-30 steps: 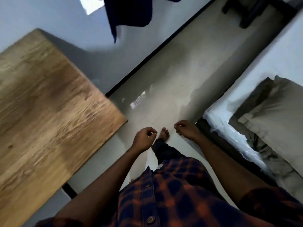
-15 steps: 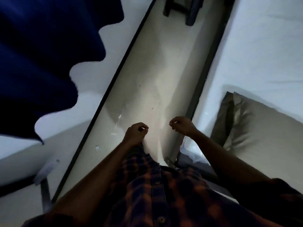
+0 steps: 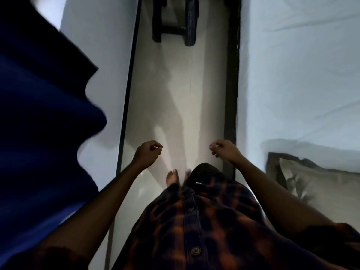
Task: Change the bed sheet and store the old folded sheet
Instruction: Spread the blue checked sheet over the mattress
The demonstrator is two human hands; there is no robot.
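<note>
We stand on the floor strip between wall and bed, and we judge this a walk between steps, since nothing is carried. Our left hand and right hand are both curled into loose fists, empty. The white sheet lies spread on the bed at 2 o'clock, a grey pillow at 4 o'clock; no folded one shows. Next we'd turn toward 3 o'clock and take a sheet edge. A blue cloth crowds us at 9 o'clock, and dark furniture blocks the aisle at 12 o'clock
</note>
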